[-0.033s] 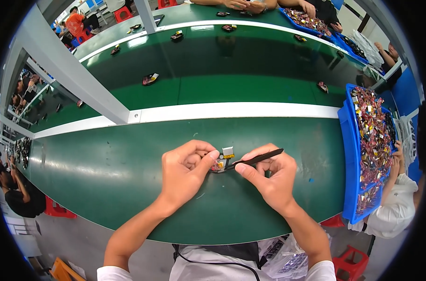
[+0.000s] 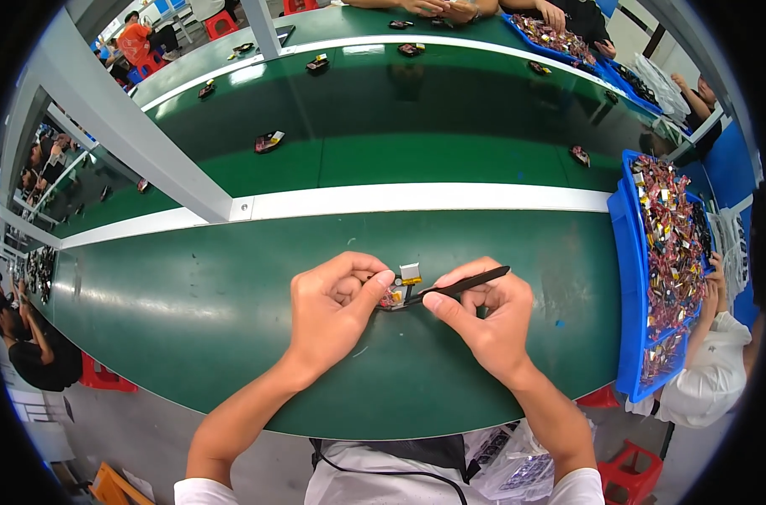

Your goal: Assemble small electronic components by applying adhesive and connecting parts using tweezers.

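Centrally on the green table (image 2: 231, 337), our left hand (image 2: 332, 307) pinches a small component (image 2: 397, 290) between thumb and forefinger. Our right hand (image 2: 484, 316) grips black tweezers (image 2: 459, 286), tips touching it. A blue tray (image 2: 623, 295) lies well right.

This is a factory assembly line. A long green conveyor belt (image 2: 450, 160) carries small parts spaced along it, beside a green table (image 2: 189, 311). Blue trays (image 2: 623, 278) are heaped with small components, and other workers sit on red stools (image 2: 105, 379) along both sides.
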### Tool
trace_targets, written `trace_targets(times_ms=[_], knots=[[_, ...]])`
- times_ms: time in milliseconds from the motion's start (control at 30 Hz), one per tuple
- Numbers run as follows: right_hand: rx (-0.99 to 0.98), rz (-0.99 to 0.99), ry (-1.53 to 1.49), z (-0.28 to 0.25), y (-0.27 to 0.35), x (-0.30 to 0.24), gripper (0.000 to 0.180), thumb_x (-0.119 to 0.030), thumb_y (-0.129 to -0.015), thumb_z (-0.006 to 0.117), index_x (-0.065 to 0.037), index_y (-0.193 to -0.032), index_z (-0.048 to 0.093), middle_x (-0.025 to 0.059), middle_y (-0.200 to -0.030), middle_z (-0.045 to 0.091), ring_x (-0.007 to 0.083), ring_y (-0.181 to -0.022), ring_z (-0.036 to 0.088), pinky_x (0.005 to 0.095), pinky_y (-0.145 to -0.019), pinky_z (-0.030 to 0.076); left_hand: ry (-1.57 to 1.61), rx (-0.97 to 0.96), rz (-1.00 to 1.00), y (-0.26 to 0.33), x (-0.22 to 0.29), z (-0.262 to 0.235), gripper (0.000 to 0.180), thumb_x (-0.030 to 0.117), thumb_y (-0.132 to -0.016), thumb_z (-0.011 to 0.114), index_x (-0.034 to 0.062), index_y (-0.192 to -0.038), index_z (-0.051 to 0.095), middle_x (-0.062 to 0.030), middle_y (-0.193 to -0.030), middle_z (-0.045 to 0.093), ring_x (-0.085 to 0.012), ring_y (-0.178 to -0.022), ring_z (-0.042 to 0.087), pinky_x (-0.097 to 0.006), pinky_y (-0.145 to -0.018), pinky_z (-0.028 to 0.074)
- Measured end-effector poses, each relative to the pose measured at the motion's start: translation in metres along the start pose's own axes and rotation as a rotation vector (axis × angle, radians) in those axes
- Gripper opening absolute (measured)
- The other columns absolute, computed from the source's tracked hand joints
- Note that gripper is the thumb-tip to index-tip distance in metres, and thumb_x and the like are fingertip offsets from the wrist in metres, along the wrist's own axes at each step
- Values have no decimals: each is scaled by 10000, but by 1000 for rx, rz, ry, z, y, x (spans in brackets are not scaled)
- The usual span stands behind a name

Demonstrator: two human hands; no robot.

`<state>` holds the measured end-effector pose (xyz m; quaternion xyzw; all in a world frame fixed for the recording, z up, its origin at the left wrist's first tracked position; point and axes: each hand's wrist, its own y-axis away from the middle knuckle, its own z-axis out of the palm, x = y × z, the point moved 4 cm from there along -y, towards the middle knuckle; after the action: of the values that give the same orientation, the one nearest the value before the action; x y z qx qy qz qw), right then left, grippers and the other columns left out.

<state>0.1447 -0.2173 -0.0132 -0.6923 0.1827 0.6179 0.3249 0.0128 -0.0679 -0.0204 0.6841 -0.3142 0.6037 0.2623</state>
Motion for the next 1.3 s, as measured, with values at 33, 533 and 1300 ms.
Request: trace_targets(times_ms=[33,533,1300], knots=[[-3,8,13,-1,0,1,151,23,-828,804,8,-935,700,0,-769,678,-23,-507,429,178,-456,292,-31,-13,39,1,1,1,111,55,-959,696,-53,-982,689,-42,-690,663,-38,-508,526,-207,-427,374],[31,178,-184,0,0,13,159,24,-855,798,24,-977,697,-6,-742,665,-38,-529,418,162,-466,279,74,41,76,8,6,8,122,27,-969,675,-64,-1048,661,-62,-705,685,-65,-512,565,-206,-438,375],[15,271,-354,-6,-5,4,145,73,-877,741,47,-1002,673,86,-823,726,-21,-570,504,159,-483,335,369,-283,-146,-3,0,3,264,80,-1021,598,-63,-1238,645,-170,-958,699,-171,-613,682,-249,-456,533]])
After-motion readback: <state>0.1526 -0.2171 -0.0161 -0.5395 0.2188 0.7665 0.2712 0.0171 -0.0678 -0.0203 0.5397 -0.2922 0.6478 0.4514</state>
